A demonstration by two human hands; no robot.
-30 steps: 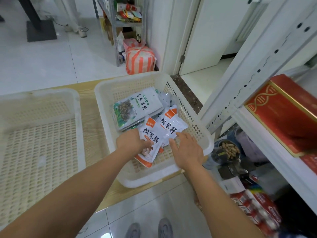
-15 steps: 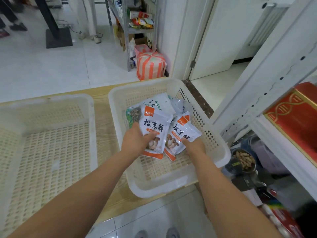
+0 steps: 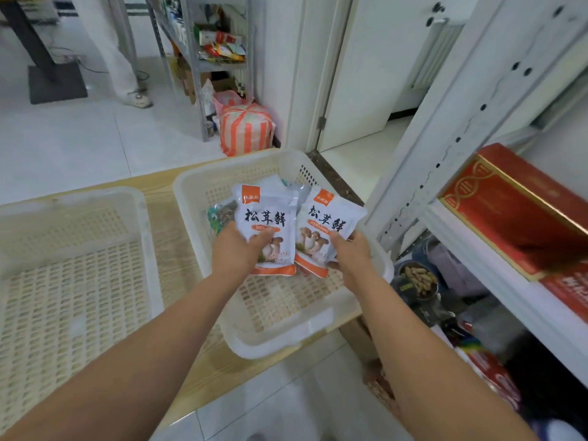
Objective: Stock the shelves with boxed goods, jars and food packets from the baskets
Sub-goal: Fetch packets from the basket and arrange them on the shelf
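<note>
- My left hand [image 3: 237,249] pinches one mushroom packet [image 3: 265,229] upright, label readable.
- My right hand [image 3: 348,257] grips its twin packet [image 3: 326,232] above the basket [image 3: 286,337], shelf-bound.

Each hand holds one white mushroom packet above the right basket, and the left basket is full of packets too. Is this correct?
Not quite. The head view shows the left basket empty. The rest holds: the left hand and right hand each hold one mushroom packet above the right basket.
</note>
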